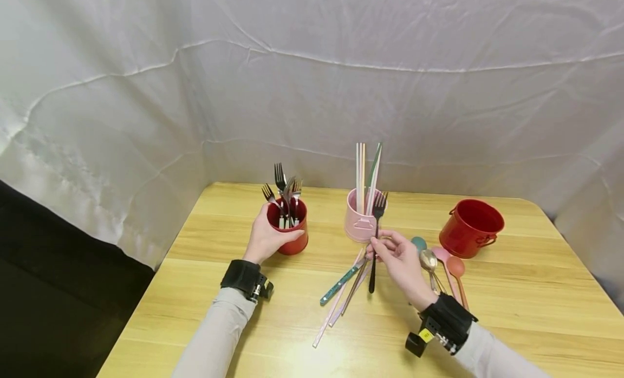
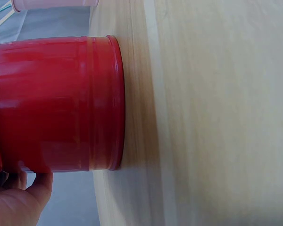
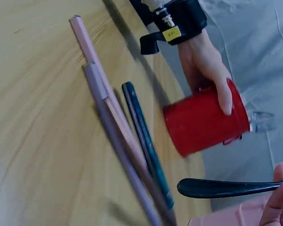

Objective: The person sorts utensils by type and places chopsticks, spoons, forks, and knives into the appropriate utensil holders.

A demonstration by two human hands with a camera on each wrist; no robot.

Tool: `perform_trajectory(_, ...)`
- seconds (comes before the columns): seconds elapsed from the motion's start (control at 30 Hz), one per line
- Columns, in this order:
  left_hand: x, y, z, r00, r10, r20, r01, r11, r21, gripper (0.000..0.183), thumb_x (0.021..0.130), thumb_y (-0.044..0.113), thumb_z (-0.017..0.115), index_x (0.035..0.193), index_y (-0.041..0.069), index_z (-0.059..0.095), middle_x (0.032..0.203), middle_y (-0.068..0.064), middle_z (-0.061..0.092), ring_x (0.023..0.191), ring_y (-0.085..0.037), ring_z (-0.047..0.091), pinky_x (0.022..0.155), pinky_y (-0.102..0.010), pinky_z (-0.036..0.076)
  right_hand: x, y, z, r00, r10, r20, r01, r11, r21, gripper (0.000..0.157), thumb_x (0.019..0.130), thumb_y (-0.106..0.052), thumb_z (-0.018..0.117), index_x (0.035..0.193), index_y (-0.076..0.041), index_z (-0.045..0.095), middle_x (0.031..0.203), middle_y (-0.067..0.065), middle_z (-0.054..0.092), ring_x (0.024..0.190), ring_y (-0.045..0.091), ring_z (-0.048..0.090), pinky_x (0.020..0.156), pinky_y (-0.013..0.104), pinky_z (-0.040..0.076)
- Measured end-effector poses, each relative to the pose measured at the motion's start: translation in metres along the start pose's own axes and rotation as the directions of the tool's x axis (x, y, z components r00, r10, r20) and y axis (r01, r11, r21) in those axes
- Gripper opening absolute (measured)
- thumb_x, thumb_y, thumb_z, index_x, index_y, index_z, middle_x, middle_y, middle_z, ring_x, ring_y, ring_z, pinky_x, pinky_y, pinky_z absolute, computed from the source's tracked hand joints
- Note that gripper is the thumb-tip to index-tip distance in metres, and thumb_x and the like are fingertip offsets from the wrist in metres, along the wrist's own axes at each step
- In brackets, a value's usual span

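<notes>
My left hand (image 1: 267,234) holds a red bucket (image 1: 296,242) at its left side. The thumb lies along the front and the other fingers are mostly hidden behind. Several forks (image 1: 280,177) stand in that bucket, tines up. A black fork (image 1: 374,253) is pinched between the thumb and fingers of my right hand (image 1: 402,261); it is upright, tines up, above the table and in front of the pink bucket (image 1: 358,229). In the right wrist view the black handle (image 3: 226,188) points away from the fingertips. Several chopsticks stand in the pink bucket.
Loose chopsticks (image 1: 324,326) and a teal-handled utensil (image 1: 338,286) lie on the wooden table (image 1: 287,334) between my arms. Several spoons (image 1: 455,267) lie right of my right hand, before a second red bucket (image 1: 468,232). A grey curtain (image 1: 312,107) hangs behind the table.
</notes>
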State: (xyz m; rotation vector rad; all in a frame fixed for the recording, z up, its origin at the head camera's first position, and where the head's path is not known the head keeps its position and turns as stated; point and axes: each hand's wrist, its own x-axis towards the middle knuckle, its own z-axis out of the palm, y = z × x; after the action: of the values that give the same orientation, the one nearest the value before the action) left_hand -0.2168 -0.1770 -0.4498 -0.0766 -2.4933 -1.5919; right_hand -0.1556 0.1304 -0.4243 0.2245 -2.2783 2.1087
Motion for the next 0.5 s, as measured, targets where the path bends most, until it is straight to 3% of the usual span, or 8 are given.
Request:
perform_trajectory(0.17, 0.0, 0.001, -0.001, 1.0, 0.001, -0.002, -0.001, 1.0, 0.005, 0.091, 0.069, 0.029, 0.093, 0.142, 0.011, 0.043, 0.138, -0.011, 0.059, 0.129, -0.029, 0.056, 0.112, -0.05, 0.046, 0.009, -0.01, 0.022, 0.997, -0.056, 0.05, 0.054, 0.998, 0.037, 0.023, 0.099, 0.0, 0.057, 0.117, 0.014, 0.053, 0.083, -0.006, 0.071, 0.075, 0.004, 0.069, 0.067, 0.019, 0.057)
perform_trajectory(0.37, -0.002, 0.004, -0.002, 1.0, 0.01, 0.004, -0.01, 1.0, 0.005, 0.091, 0.069, 0.028, 0.093, 0.142, 0.01, 0.042, 0.139, -0.012, 0.059, 0.129, -0.03, 0.056, 0.111, -0.052, 0.047, 0.024, -0.024, 0.048, 0.99, -0.117, 0.075, 0.118, 0.993, -0.005, 0.02, 0.098, 0.003, 0.058, 0.117, 0.008, 0.058, 0.093, 0.024, 0.07, 0.076, 0.002, 0.068, 0.07, 0.017, 0.056)
perform_trajectory(0.5, -0.002, 0.003, -0.001, 1.0, 0.025, 0.0, -0.025, 1.0, -0.003, 0.092, 0.069, 0.027, 0.093, 0.143, 0.008, 0.043, 0.14, -0.014, 0.059, 0.129, -0.032, 0.057, 0.111, -0.053, 0.047, 0.035, -0.037, 0.065, 0.986, -0.144, 0.085, 0.145, 0.989, 0.0, 0.022, 0.098, 0.001, 0.06, 0.118, 0.007, 0.058, 0.095, 0.029, 0.068, 0.076, 0.001, 0.068, 0.071, 0.017, 0.056)
